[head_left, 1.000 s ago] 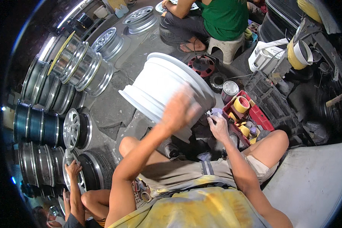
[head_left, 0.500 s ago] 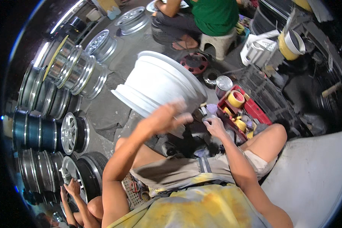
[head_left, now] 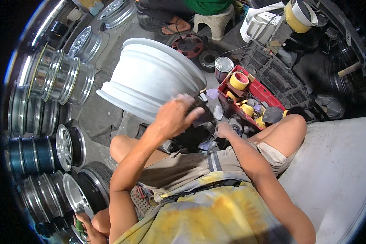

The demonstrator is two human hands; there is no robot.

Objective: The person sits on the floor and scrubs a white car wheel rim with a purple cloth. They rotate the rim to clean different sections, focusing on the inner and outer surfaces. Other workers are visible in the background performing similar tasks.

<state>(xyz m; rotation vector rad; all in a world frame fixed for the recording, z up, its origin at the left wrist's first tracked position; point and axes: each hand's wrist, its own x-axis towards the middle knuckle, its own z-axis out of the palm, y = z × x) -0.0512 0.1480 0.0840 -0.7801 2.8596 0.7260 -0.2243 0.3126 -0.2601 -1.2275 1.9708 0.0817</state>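
A large white-coated wheel rim (head_left: 150, 77) lies on its side in front of me, its wide barrel toward the left and its open face toward the right. My left hand (head_left: 174, 116) is at its lower near edge, thumb apart and fingers stretched and slightly blurred. Whether the fingertips touch the rim I cannot tell. Between my knees, my right hand (head_left: 224, 131) has its fingers curled together; anything inside them is hidden. Close by lie a pale crumpled scrap (head_left: 218, 112) and a lilac piece (head_left: 212, 94).
A red crate (head_left: 268, 94) holding tape rolls (head_left: 238, 80) stands to the right, beside a tin can (head_left: 223, 67). Stacked wheel rims (head_left: 57, 77) line the left. Another person's hand (head_left: 83, 223) shows at lower left; a person sits on a white stool (head_left: 214, 20) at the back.
The view has shifted, so the rim and crate sit higher and further left. My left hand is less blurred, still spread beside the rim. My right hand has drawn lower, toward my lap.
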